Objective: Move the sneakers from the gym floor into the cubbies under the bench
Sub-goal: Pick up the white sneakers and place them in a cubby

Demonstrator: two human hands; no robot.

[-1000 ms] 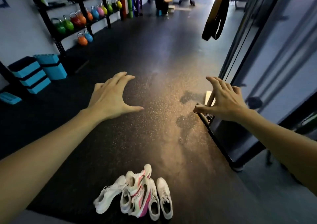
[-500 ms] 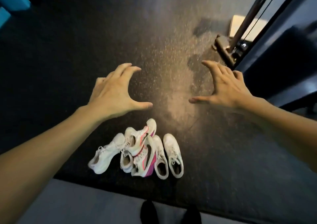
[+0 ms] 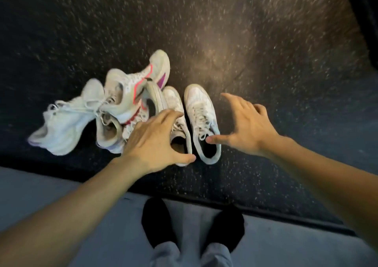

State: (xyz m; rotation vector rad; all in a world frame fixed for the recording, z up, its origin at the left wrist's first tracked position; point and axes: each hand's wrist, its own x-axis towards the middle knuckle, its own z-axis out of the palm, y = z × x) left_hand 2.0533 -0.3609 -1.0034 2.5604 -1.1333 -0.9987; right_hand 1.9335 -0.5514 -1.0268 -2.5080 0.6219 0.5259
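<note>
Fingers: both hands spread wide, gripping nothing.
Left hand [image 3: 152,142]: over the left white sneaker [image 3: 173,103] of the plain pair, thumb by its heel.
Right hand [image 3: 243,127]: just beside the right white sneaker [image 3: 201,111], thumb tip at its collar.
Long axis: the pair lies parallel, toes away, heels nearest.
Location: speckled gym floor [image 3: 266,52], beside the jumbled pink-trimmed sneakers [image 3: 131,95].
Cubbies: not in view.

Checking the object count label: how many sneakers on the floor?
5 visible, possibly more hidden in the pile. Far-left white one; pink-striped one on top; tan-lined one beneath; one under the left hand; rightmost white one by the right hand.
</note>
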